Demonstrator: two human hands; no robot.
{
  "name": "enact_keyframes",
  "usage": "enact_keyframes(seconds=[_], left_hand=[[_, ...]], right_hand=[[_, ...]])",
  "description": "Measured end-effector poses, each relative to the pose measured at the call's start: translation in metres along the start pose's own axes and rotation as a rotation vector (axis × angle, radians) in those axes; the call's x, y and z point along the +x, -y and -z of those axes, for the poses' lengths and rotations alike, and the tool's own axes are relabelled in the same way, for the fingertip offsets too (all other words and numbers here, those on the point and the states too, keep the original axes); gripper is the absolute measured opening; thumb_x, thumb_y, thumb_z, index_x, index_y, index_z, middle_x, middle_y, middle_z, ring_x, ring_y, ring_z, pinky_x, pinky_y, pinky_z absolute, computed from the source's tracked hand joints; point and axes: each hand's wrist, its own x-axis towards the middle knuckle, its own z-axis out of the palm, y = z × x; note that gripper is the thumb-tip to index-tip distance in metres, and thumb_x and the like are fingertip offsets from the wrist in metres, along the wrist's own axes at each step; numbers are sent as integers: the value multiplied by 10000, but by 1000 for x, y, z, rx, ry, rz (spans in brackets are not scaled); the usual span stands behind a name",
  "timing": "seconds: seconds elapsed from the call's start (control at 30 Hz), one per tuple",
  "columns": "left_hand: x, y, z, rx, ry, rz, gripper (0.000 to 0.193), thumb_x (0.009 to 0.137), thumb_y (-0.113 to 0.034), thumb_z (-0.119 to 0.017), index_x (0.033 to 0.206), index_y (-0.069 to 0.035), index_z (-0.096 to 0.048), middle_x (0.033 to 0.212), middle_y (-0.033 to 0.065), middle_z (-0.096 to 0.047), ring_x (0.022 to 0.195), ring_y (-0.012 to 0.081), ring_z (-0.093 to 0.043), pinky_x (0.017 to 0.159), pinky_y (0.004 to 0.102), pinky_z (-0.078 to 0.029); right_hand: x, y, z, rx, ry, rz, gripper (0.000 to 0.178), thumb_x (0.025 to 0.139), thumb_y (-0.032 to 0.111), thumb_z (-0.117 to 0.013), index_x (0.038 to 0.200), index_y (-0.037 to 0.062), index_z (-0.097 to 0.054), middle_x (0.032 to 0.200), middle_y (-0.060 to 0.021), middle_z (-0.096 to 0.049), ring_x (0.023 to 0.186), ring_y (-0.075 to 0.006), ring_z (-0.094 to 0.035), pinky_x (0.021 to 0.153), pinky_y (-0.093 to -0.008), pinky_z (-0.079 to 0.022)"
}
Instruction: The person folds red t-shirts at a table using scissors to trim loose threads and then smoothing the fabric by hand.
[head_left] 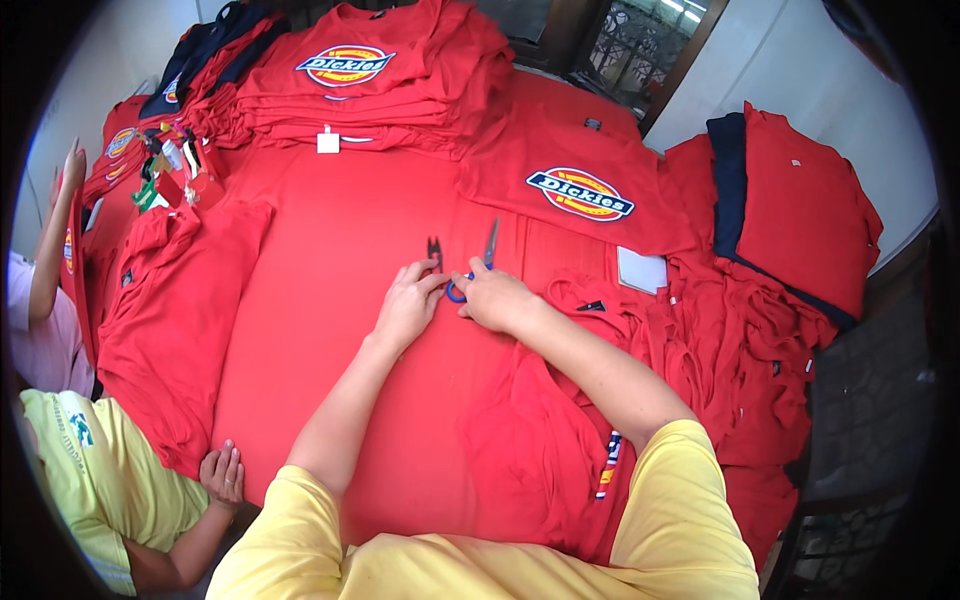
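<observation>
Red cloth is covering the whole table (330,300), with a white wall running behind it at the upper right of the frame. At the centre, the right hand (495,298) is closing its fingers around the blue handle of a pair of scissors (478,262), whose blades are pointing up the frame. The left hand (408,305) is lying flat just beside it, fingers loose and holding nothing, fingertips nearly touching a small black thread clipper (434,252). A stack of folded red shirts (370,80) is sitting at the top, another folded shirt (580,190) to its right, and loose red shirts (740,330) are crowding the right side. At the lower left, another person's hand (224,474) is resting on the table edge.
</observation>
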Motion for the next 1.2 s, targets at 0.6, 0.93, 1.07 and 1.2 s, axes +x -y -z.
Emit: enact_keyframes(seconds=[0.6, 0.93, 1.07, 1.2], left_hand=[[81, -46, -59, -220, 279, -201, 341, 816, -27, -603, 1154, -61, -621, 1143, 165, -632, 1069, 344, -594, 899, 417, -491], [61, -40, -32, -65, 259, -310, 291, 800, -4, -603, 1074, -84, -661, 1000, 106, -659, 936, 315, -604, 827, 416, -497], [55, -41, -33, 7, 240, -341, 320, 814, -11, -597, 1118, -102, -641, 982, 95, -643, 909, 300, -596, 809, 412, -496], [48, -44, -37, -16, 167, -304, 329, 810, 27, -603, 1122, -73, -623, 961, 113, -628, 909, 305, -604, 801, 395, -506]], right_hand=[[-48, -19, -25, 9, -182, -438, 460, 807, 119, -570, 1214, -85, -507, 1218, -284, -498, 978, -373, -612, 839, -407, -525], [-53, -27, -22, 109, -264, -374, 480, 767, 110, -605, 1236, 33, -538, 1198, -229, -495, 937, -371, -649, 798, -426, -531], [-45, -30, -17, 169, -241, -531, 636, 723, 300, -786, 1225, -4, -541, 1218, -232, -487, 960, -375, -644, 819, -429, -534], [-48, -33, -11, 252, -291, -552, 611, 701, 339, -810, 1111, -60, -595, 1185, -227, -489, 937, -363, -650, 808, -423, -536]])
